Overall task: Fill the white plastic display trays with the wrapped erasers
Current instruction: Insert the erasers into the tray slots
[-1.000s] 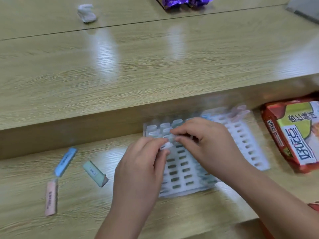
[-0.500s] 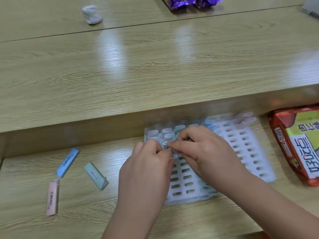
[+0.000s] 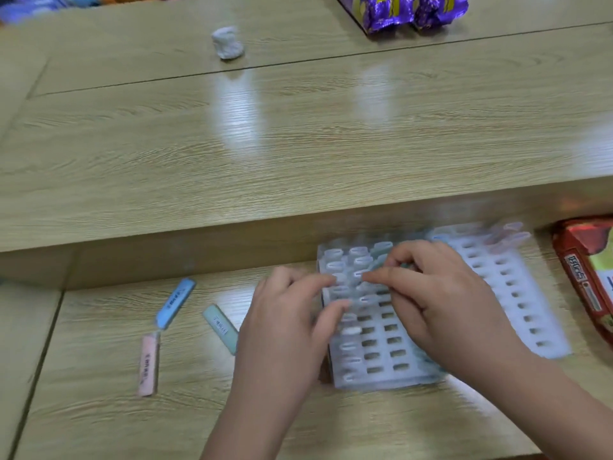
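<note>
The table (image 3: 298, 144) is finished in glossy wood grain; the tray (image 3: 374, 376) beneath the right hand (image 3: 441, 300) is made of white plastic.

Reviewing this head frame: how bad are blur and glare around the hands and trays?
Head view: motion blur smears the left hand, right hand and white trays, so slot contents are unclear; head view also shows pale glare streaks on the table beyond.

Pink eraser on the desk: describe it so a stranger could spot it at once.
On the lower desk level, look left of the left hand, where three wrapped erasers lie loose. The pink eraser is the leftmost and nearest the person; its neighbours are a blue eraser and a green eraser.
</note>
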A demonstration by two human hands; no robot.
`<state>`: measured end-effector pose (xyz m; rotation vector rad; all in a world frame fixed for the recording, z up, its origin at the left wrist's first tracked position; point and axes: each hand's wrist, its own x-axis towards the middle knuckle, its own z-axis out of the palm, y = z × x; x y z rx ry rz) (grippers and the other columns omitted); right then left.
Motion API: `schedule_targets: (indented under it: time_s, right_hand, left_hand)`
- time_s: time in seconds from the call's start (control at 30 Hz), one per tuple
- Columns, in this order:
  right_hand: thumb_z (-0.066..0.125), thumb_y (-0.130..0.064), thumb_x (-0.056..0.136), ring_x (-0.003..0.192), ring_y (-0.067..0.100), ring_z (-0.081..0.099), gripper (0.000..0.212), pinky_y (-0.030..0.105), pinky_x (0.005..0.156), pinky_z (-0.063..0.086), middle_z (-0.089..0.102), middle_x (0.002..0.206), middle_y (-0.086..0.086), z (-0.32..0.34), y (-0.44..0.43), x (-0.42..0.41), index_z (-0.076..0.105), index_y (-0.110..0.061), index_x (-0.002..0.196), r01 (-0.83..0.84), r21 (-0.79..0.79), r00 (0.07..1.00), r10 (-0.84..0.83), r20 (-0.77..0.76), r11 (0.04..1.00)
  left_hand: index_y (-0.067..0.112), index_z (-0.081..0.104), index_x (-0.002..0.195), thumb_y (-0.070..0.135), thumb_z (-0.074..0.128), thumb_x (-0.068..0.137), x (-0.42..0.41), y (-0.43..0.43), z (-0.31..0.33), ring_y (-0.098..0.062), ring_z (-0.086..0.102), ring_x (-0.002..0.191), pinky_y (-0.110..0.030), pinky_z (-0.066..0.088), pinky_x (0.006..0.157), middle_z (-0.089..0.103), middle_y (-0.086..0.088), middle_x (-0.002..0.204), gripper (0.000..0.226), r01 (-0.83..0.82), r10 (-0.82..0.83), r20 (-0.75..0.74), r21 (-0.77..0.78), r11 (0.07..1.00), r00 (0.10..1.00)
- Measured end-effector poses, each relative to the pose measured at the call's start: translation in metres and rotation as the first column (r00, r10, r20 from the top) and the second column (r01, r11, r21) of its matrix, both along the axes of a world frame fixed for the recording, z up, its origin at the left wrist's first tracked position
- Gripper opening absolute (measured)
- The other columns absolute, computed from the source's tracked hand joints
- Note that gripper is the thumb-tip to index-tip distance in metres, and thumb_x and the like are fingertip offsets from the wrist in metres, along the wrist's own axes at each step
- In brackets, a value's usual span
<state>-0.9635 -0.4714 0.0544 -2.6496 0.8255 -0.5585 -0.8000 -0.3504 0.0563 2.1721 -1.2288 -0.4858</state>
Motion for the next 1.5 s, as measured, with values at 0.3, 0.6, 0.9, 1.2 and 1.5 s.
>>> schedule_targets:
  time_s: [0.3,0.6,0.9,1.2,1.5]
  right_hand:
    - [0.058,-0.029,0.094,0.102,0.021,0.059,0.027,0.038,0.080,0.053,0.062,0.110,-0.008,0.011,0.085,0.091,0.063,-0.027,0.121,-0.079,0.122,0.989,0.093,-0.112,0.989]
    - [0.049,-0.062,0.092,0.107,0.017,0.053,0.046,0.032,0.076,0.047,0.053,0.116,-0.007,-0.042,0.118,0.161,0.051,-0.029,0.125,0.174,0.241,0.934,-0.082,-0.347,0.955]
    - [0.057,-0.053,0.090,0.088,0.010,0.054,0.022,0.028,0.061,0.036,0.056,0.093,-0.012,-0.032,0.126,0.154,0.051,-0.033,0.094,0.225,0.274,0.933,-0.126,-0.337,0.935]
    - [0.069,-0.052,0.070,0.066,0.000,0.056,0.021,0.015,0.056,0.039,0.056,0.067,-0.032,0.022,0.102,0.048,0.061,-0.042,0.086,0.323,0.430,0.943,-0.326,-0.070,0.843]
    - [0.074,-0.047,0.071,0.061,0.011,0.058,0.022,0.017,0.057,0.044,0.060,0.064,-0.008,0.021,0.082,0.009,0.064,-0.050,0.091,0.287,0.560,0.935,-0.353,0.011,0.777]
  left_hand:
    - [0.029,0.070,0.105,0.037,0.070,0.087,0.099,0.103,-0.020,-0.009,0.056,0.077,-0.032,0.041,0.069,0.060,0.006,0.098,0.020,-0.466,0.457,0.102,0.103,0.879,0.884]
    - [0.026,0.061,0.095,0.066,0.044,0.091,0.120,0.145,-0.045,-0.025,0.055,0.073,-0.033,0.040,0.057,0.050,0.003,0.089,0.043,-0.573,0.529,0.225,0.244,0.782,0.818]
    - [0.031,0.059,0.079,0.055,0.065,0.087,0.116,0.140,-0.050,-0.001,0.054,0.068,-0.029,0.040,0.055,0.061,0.009,0.079,0.026,-0.512,0.518,0.005,0.153,0.845,0.855]
    - [0.030,0.051,0.105,0.060,0.056,0.089,0.083,0.103,-0.044,-0.025,0.065,0.084,-0.035,0.044,0.061,0.057,0.010,0.086,0.035,-0.370,0.342,0.145,0.258,0.893,0.928]
    - [0.046,0.040,0.132,0.051,0.057,0.090,0.053,0.077,-0.051,-0.017,0.048,0.072,-0.030,0.037,0.056,0.043,0.007,0.092,0.045,-0.242,0.191,0.181,0.317,0.917,0.965]
